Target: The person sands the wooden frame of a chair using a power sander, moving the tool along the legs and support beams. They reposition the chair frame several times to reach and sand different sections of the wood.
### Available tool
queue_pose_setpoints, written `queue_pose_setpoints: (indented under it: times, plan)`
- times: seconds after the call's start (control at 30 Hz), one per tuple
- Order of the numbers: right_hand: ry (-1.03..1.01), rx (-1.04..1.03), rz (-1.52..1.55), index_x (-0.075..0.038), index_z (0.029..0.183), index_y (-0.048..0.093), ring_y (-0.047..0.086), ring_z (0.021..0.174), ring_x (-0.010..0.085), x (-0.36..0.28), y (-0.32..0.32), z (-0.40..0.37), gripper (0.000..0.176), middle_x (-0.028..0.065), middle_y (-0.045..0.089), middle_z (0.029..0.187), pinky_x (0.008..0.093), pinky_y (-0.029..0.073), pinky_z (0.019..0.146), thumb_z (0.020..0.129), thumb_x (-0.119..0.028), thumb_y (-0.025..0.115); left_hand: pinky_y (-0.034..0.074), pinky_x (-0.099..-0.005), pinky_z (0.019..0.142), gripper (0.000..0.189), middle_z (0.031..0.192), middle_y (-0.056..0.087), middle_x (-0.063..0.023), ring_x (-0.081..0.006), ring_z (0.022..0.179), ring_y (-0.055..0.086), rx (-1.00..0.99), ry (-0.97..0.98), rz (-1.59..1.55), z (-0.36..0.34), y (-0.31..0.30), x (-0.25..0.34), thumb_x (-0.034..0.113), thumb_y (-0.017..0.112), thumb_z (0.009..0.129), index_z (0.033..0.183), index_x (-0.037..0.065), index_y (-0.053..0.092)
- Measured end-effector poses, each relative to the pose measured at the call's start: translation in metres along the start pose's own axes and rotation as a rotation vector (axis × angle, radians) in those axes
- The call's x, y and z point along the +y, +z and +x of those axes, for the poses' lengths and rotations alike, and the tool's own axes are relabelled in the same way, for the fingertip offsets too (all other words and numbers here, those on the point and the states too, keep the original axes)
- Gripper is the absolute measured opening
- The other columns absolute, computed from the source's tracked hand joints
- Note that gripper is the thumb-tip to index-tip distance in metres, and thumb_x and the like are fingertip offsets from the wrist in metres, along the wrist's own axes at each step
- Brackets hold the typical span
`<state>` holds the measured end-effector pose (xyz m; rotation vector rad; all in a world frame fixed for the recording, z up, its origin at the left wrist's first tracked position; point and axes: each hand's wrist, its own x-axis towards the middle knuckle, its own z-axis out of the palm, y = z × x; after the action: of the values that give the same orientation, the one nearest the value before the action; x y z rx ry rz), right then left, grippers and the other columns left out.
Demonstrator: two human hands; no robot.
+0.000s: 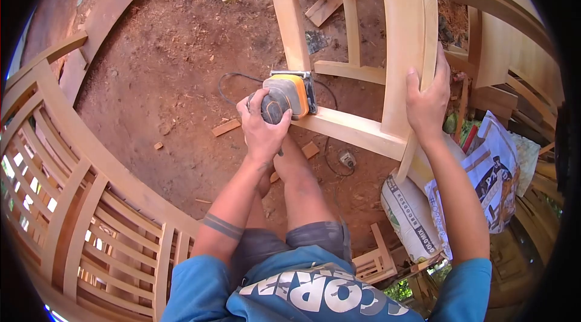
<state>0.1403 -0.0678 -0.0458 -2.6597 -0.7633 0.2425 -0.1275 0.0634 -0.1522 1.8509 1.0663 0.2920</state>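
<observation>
My left hand [266, 119] is wrapped over the dark rounded top of an orange and grey electric sander [289, 98]. The sander is tipped on its side, with its flat pad facing the slim upright post [290, 31] of a pale wooden furniture frame. It sits where this post meets the lower rail [357, 131]. My right hand [428, 95] grips the edge of the frame's wide board [402, 49], thumb on the near face and fingers round the far side. Whatever part of the pad touches the wood is hidden from me.
A slatted wooden piece [85, 201] stands at the left. Printed sacks [411, 219] lie at the right under my forearm. The sander's cord [327, 155] runs over the dirt floor [163, 74] to a plug or socket [347, 160]. Wood offcuts [226, 128] are scattered around my legs.
</observation>
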Motion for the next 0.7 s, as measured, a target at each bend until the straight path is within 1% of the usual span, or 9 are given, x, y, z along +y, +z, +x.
queue_pose_setpoints:
  times: [0.17, 0.27, 0.37, 0.53, 0.67, 0.7]
  plan:
    - [-0.041, 0.047, -0.048, 0.005, 0.149, 0.036, 0.045, 0.135, 0.0415, 0.0049, 0.0044, 0.0009, 0.069, 0.027, 0.045, 0.145, 0.0456, 0.036, 0.114, 0.089, -0.018, 0.063, 0.045, -0.0453, 0.099, 0.072, 0.119, 0.05, -0.0181, -0.0356, 0.114, 0.052, 0.018, 0.081, 0.03, -0.0046, 0.0006, -0.0005, 0.011, 0.085, 0.072, 0.134, 0.012, 0.049]
    - [-0.016, 0.027, -0.046, 0.005, 0.149, 0.036, 0.044, 0.136, 0.0412, 0.0043, 0.0049, 0.0, 0.071, 0.027, 0.045, 0.145, 0.0457, 0.036, 0.114, 0.089, -0.02, 0.064, 0.046, -0.046, 0.098, 0.073, 0.119, 0.05, -0.0185, -0.0366, 0.113, 0.052, 0.025, 0.045, -0.018, -0.0089, 0.0032, 0.0011, 0.01, 0.084, 0.072, 0.135, 0.014, 0.048]
    - [-0.003, 0.023, -0.065, 0.005, 0.149, 0.035, 0.045, 0.135, 0.0411, 0.0032, 0.0051, 0.0005, 0.072, 0.027, 0.046, 0.144, 0.0456, 0.036, 0.114, 0.089, -0.022, 0.064, 0.046, -0.0462, 0.099, 0.073, 0.121, 0.049, -0.0194, -0.0372, 0.114, 0.052, 0.038, 0.044, 0.006, -0.0105, 0.0068, 0.0038, 0.01, 0.084, 0.072, 0.136, 0.015, 0.048]
    - [0.002, 0.026, -0.016, 0.005, 0.15, 0.034, 0.046, 0.135, 0.041, 0.0006, 0.0034, 0.0036, 0.073, 0.0273, 0.045, 0.144, 0.0455, 0.037, 0.113, 0.09, -0.023, 0.064, 0.046, -0.0462, 0.099, 0.072, 0.121, 0.05, -0.0197, -0.0377, 0.115, 0.052, 0.041, 0.096, 0.054, -0.0045, 0.0069, 0.0034, 0.011, 0.085, 0.072, 0.135, 0.014, 0.049]
    - [0.008, 0.005, -0.015, 0.006, 0.15, 0.033, 0.046, 0.135, 0.0412, 0.0004, 0.0034, -0.0027, 0.074, 0.0279, 0.045, 0.144, 0.0454, 0.037, 0.114, 0.089, -0.023, 0.065, 0.046, -0.0459, 0.101, 0.071, 0.121, 0.051, -0.0198, -0.0379, 0.117, 0.052, 0.027, 0.042, 0.035, -0.0068, 0.0028, -0.0002, 0.011, 0.085, 0.073, 0.134, 0.014, 0.049]
    - [0.012, 0.008, -0.006, 0.006, 0.15, 0.033, 0.045, 0.135, 0.0413, -0.0007, 0.0028, 0.0005, 0.074, 0.028, 0.045, 0.144, 0.0453, 0.037, 0.114, 0.089, -0.023, 0.065, 0.045, -0.045, 0.101, 0.07, 0.122, 0.05, -0.0202, -0.0372, 0.117, 0.052, 0.025, 0.056, 0.051, -0.005, 0.0026, -0.0027, 0.012, 0.084, 0.074, 0.134, 0.013, 0.049]
